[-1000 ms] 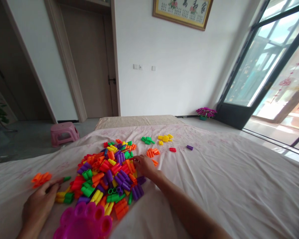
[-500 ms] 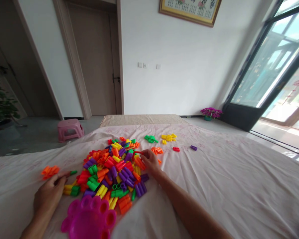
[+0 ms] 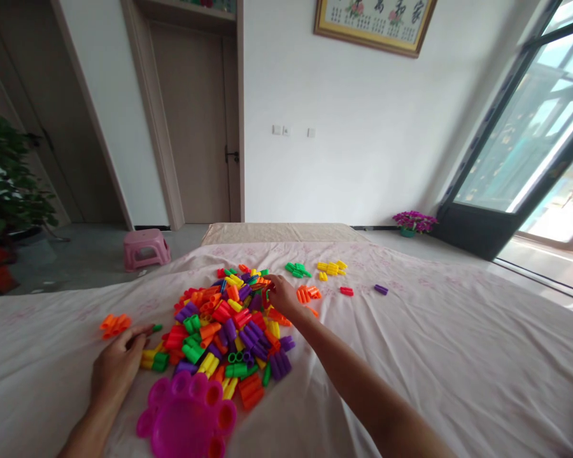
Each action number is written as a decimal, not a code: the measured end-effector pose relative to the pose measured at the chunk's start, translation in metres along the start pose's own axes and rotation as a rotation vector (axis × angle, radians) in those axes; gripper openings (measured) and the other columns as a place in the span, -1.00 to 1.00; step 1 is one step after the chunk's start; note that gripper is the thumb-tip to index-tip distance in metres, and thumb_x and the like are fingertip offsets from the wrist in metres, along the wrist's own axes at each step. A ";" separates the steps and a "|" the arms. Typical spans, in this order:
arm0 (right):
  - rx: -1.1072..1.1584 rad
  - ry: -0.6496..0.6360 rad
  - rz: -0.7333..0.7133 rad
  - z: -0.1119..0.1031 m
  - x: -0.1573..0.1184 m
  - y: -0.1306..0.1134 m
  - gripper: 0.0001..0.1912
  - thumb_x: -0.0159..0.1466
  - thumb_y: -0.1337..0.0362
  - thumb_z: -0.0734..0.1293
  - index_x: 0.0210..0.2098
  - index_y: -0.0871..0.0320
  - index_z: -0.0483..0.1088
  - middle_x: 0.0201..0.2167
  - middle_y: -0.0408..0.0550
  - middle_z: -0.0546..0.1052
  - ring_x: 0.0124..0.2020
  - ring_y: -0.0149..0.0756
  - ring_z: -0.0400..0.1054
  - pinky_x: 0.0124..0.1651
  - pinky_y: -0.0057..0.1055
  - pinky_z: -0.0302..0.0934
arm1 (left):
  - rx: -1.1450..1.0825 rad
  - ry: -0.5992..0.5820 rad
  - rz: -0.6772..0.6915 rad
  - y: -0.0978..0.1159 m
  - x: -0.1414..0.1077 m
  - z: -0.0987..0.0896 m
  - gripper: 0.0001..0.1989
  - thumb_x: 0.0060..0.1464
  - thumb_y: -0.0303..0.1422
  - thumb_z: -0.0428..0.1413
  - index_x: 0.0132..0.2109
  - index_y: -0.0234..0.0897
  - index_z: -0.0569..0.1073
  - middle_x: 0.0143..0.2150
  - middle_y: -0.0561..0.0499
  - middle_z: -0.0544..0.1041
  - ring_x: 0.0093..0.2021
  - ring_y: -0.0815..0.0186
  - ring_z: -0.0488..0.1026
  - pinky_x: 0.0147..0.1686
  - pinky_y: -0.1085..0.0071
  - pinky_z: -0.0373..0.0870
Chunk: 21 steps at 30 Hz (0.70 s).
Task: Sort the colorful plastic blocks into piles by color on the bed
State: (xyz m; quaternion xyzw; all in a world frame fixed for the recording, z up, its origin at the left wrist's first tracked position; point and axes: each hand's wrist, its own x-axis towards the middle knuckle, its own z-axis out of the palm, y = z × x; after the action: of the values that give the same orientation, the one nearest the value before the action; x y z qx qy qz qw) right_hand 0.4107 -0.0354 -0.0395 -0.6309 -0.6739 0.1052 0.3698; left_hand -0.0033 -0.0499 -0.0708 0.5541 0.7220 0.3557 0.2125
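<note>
Pile (image 3: 224, 324) pcs were plast., smooth, semi-glossy. Magenta tray (image 3: 184, 432), near side of pile: shiny moulded plast., smooth. Cloth cover (image 3: 372, 375) under pile: soft fabric, matt, creased, w/ faint print. Beige cloth (image 3: 286, 233) beyond pile: matt, slightly rough-looking. Stool (image 3: 146, 240) beyond & left of pile: smooth plast., low sheen. Door (image 3: 191, 121) behind pile: smooth, matt, wood or laminate, couldn't tell; its handle (image 3: 233, 156) looked like dark metal. Wall (image 3: 286, 76) behind pile: smooth, matt. Picture frame (image 3: 367, 43) above pile: gold-toned, slight sheen, mat'l unclear. Glass door (image 3: 499, 152), far right of pile: smooth, glossy pane. Floor (image 3: 88, 254) left of pile: smooth, dull shine.
</note>
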 end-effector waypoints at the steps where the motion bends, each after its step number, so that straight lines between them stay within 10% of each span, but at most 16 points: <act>1: -0.038 -0.039 -0.015 -0.001 0.006 -0.004 -0.44 0.18 0.53 0.30 0.13 0.07 0.55 -0.03 0.00 0.59 -0.09 -0.22 0.49 -0.01 -0.37 0.34 | 0.000 0.004 0.006 -0.001 0.000 0.001 -0.56 0.12 -0.15 0.10 0.05 -0.21 0.65 -0.12 -0.04 0.74 -0.03 0.05 0.64 -0.11 0.30 0.46; 7: -0.145 -0.089 -0.128 -0.005 0.030 -0.012 -0.64 0.20 0.57 0.30 -0.15 0.14 0.63 -0.09 0.02 0.58 -0.05 -0.23 0.48 -0.03 -0.44 0.30 | -0.064 0.018 0.029 -0.010 0.003 0.007 -0.57 0.11 -0.14 0.08 0.02 -0.15 0.66 -0.11 -0.01 0.74 -0.08 0.08 0.65 -0.16 0.32 0.47; 21: -0.484 -0.424 -0.181 -0.017 0.070 -0.043 -0.66 0.33 0.42 0.35 0.05 0.09 0.58 0.10 0.04 0.55 -0.05 -0.25 0.52 -0.14 -0.48 0.24 | -0.107 0.048 0.017 -0.011 0.005 0.013 -0.60 0.11 -0.13 0.05 -0.03 -0.10 0.67 -0.03 -0.02 0.72 -0.04 0.09 0.63 -0.06 0.26 0.47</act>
State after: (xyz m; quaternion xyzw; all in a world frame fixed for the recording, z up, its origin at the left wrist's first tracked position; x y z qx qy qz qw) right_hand 0.3928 0.0163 0.0244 -0.6022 -0.7945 0.0378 0.0685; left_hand -0.0029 -0.0428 -0.0873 0.5394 0.7022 0.4086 0.2215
